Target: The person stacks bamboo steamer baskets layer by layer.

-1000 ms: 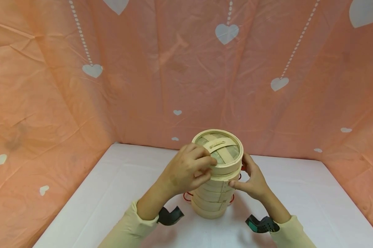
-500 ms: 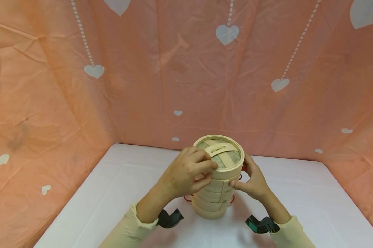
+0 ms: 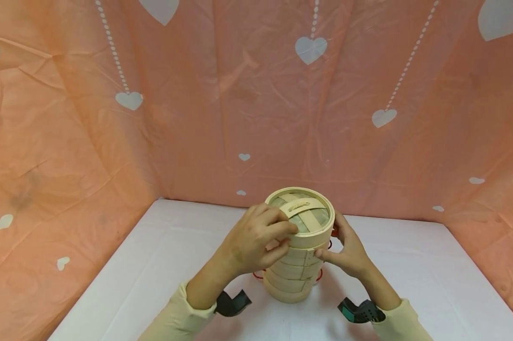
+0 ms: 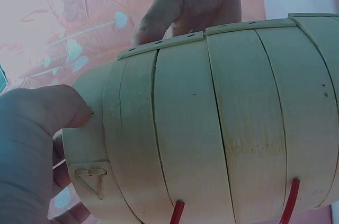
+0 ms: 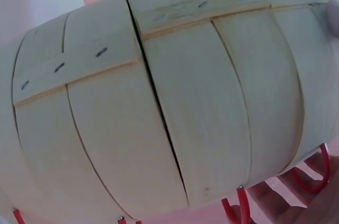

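Note:
A tall stack of bamboo steamer baskets point(image 3: 288, 284) stands upright in front of me, with red loops at its sides. On its top sits the round woven lid point(image 3: 311, 220), which has a strap handle. My left hand point(image 3: 254, 237) holds the lid's near-left rim between thumb and fingers; in the left wrist view its thumb point(image 4: 58, 107) presses the lid's side band. My right hand point(image 3: 348, 248) grips the upper basket from the right, thumb in front. The right wrist view shows its fingers point(image 5: 275, 203) around the basket wall point(image 5: 212, 113) beside the red loops.
The stack rests on a white-covered table point(image 3: 175, 237). An orange-pink curtain point(image 3: 197, 118) with white hearts hangs behind and along both sides. Black straps point(image 3: 233, 303) show at both wrists.
The lid, tilted and slightly raised at first, has come down and now sits level on the top basket. My left hand moved slightly down with it; the right hand stayed in place.

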The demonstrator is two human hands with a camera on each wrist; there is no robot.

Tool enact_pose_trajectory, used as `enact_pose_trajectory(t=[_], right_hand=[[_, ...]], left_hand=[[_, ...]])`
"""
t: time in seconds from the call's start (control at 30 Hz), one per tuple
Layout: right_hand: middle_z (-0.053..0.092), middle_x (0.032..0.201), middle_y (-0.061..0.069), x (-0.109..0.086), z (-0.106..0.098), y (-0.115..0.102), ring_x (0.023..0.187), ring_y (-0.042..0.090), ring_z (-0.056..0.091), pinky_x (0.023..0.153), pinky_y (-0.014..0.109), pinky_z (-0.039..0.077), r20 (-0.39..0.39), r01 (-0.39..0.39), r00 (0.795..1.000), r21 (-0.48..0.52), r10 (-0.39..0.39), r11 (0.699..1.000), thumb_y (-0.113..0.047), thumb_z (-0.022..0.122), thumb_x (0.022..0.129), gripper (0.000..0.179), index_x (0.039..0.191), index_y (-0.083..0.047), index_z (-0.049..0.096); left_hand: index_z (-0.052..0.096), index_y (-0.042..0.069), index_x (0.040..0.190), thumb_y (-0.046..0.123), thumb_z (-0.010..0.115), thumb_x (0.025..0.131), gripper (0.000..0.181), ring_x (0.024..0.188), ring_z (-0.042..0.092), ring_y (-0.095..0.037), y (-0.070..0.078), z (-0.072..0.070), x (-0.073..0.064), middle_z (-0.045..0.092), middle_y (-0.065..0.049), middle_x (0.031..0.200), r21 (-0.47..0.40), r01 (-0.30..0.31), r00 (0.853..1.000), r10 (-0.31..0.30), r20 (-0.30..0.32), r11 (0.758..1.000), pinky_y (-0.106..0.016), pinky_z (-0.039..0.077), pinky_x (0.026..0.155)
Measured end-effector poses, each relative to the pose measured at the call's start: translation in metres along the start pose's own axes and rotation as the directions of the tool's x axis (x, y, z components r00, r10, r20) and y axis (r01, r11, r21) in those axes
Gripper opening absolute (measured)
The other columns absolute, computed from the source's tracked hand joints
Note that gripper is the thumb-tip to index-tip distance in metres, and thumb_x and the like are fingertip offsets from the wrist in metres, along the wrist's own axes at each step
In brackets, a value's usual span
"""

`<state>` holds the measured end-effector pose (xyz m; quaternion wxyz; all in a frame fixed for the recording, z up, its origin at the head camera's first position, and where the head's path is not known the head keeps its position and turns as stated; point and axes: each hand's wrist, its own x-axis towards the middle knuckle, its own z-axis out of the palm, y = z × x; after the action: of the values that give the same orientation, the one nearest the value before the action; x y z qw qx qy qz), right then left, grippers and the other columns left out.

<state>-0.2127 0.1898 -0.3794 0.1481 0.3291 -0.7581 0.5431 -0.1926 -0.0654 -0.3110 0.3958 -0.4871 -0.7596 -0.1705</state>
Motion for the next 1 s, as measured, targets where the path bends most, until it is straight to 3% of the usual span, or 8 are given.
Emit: enact_pose_trajectory(t=[0.2,0.77,1.0], right_hand=[[0.051,0.129,-0.009,0.000,0.000,0.001,0.108,0.005,0.052,0.088,0.020,0.044,0.006,-0.007,1.000,-0.016,0.007,1.000,-0.039,0.077,0.079,0.087,0.148,-0.011,0.032],[0.052,0.131,-0.009,0.001,-0.001,0.000,0.107,0.007,0.053,0.090,0.025,0.043,-0.002,0.004,1.000,0.022,-0.004,1.000,-0.036,0.073,0.083,0.081,0.148,-0.008,0.034],[0.050,0.134,-0.011,0.004,-0.010,-0.002,0.112,0.004,0.050,0.091,0.023,0.042,0.035,0.023,0.999,-0.095,-0.020,0.995,-0.038,0.071,0.085,0.077,0.147,-0.011,0.034]], left_hand=[[0.069,0.020,0.096,0.016,0.071,0.075,0.021,0.087,0.053,-0.014,0.000,0.000,0.000,0.061,0.005,0.091,-0.007,0.013,1.000,-0.013,0.011,1.000,-0.031,0.044,0.079],[0.069,0.019,0.097,0.016,0.072,0.075,0.022,0.088,0.053,-0.014,-0.002,0.002,-0.001,0.061,0.005,0.092,-0.019,0.004,1.000,-0.003,0.008,1.000,-0.031,0.044,0.078],[0.070,0.017,0.100,0.015,0.072,0.075,0.025,0.092,0.056,-0.015,-0.006,0.000,-0.004,0.061,0.001,0.096,-0.063,0.030,0.999,-0.033,-0.034,0.998,-0.030,0.047,0.081]])
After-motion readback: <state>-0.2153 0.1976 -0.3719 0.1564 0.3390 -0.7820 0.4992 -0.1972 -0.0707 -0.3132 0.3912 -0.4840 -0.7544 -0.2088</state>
